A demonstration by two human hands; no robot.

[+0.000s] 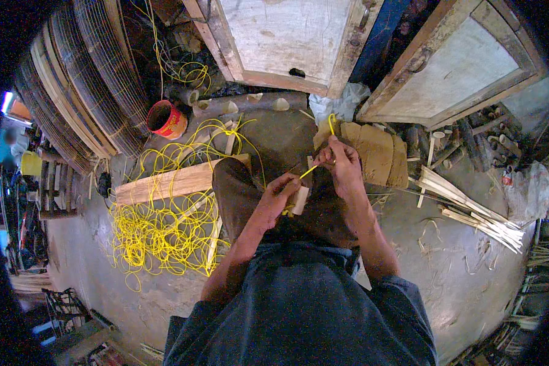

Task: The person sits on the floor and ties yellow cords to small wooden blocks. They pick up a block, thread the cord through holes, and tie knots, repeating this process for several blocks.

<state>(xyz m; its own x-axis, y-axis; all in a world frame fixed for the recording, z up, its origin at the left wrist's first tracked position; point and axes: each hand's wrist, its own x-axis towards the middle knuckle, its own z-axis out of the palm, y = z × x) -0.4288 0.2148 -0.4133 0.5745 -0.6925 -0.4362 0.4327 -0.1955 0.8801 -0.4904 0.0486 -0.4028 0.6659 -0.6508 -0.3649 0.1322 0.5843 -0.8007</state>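
Linking left hand [280, 188] and right hand [341, 161] (two) is one yellow cord [308, 172].

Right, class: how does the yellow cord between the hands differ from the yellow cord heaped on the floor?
The held cord is straight; the heaped cord curls in tangled loops. The held cord shows as a short stretch; the heaped cord spreads wide. Both are yellow.

Red container [176, 125], white wood-framed panels [287, 36], loose pale strips [491, 224]
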